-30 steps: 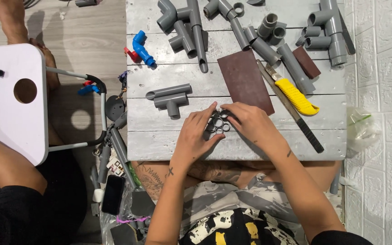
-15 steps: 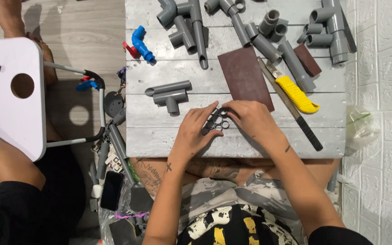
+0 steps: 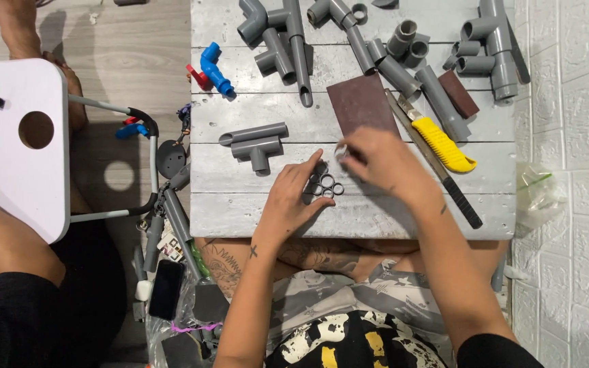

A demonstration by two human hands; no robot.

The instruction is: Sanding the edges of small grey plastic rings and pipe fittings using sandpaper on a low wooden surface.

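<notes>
- The work surface was a grey, worn wooden board (image 3: 240,204) made of planks, lying on the floor next to a white brick-pattern wall (image 3: 581,136) on its right side.
- The far half of the board was crowded with grey pipe pieces (image 3: 288,41); the near strip in front of the person was mostly free.
- The left hand (image 3: 291,201) rested flat near the front edge, fingers half stretched, its fingertips touching a cluster of small grey rings (image 3: 326,185).
- The right hand (image 3: 383,163) was just above the cluster, thumb and fingers pinched on one small pale ring (image 3: 340,151), which was lifted off the other rings.
- A brown sheet of sandpaper (image 3: 361,102) lay just behind the right hand, its near corner partly covered by the fingers.
- A yellow utility knife (image 3: 444,143) and a long dark file (image 3: 461,204) lay to the right of that hand, close to it.
- A grey T-shaped pipe joint (image 3: 253,140) lay to the left, apart from the left hand.
- Beyond the left edge stood a white stool (image 3: 8,150), where another person's arm (image 3: 5,238) was seen.
</notes>
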